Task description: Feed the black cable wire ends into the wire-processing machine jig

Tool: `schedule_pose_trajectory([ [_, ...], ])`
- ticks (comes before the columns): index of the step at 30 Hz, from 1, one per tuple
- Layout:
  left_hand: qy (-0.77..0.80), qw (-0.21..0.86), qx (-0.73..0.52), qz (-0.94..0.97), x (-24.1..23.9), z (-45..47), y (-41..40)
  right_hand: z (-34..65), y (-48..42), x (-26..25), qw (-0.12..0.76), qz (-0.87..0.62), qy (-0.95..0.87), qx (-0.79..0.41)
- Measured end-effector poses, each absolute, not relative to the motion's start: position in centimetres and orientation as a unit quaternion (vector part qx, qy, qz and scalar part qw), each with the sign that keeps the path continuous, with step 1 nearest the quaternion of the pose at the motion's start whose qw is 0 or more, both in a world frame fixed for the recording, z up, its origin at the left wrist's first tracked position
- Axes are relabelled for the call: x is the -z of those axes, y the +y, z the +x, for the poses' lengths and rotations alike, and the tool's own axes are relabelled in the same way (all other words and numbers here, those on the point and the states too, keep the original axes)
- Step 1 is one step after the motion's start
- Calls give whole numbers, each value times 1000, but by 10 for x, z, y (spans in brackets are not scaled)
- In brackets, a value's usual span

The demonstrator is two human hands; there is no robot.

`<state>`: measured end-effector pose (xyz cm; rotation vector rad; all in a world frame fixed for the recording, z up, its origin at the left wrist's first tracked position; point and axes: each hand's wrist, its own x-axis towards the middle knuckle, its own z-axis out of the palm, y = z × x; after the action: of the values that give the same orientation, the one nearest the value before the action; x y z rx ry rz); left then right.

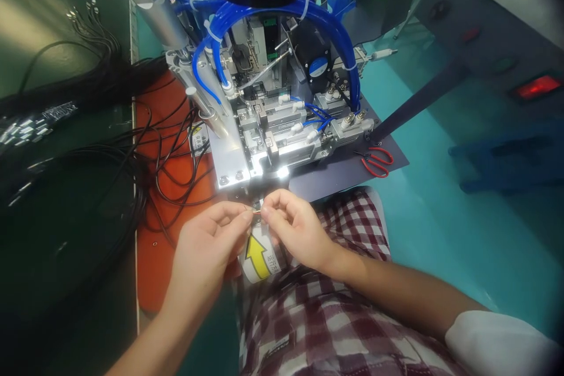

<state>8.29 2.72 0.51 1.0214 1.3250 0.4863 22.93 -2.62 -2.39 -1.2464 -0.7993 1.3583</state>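
My left hand [211, 244] and my right hand [295, 229] meet just in front of a small metal machine [264, 129]. Both pinch a tiny part with thin wires [255, 210] between thumb and forefinger. The part is too small to name. Beneath my hands lies a white label with a yellow arrow [259, 255]. The machine carries blue air hoses [264, 14] and silver cylinders, and a bright light shines at its front edge.
Bundles of black cables [88, 147] spread over the dark bench and an orange mat [167, 129] at the left. Red-handled scissors [376, 161] lie on the machine's dark base plate at the right. Checked cloth covers my lap. Teal floor lies beyond.
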Motion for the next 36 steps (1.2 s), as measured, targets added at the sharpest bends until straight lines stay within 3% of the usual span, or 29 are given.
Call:
schedule_pose_trajectory([
  [11,582,626,-164,492,-8,81,27,243,-18,19,500,-551,-396,-538],
  [19,576,612,-136,524,-9,82,27,254,-18,11,454,-554,-589,-375],
  [36,566,608,-125,543,-12,82,27,269,-13,-1,358,-546,-604,-458],
])
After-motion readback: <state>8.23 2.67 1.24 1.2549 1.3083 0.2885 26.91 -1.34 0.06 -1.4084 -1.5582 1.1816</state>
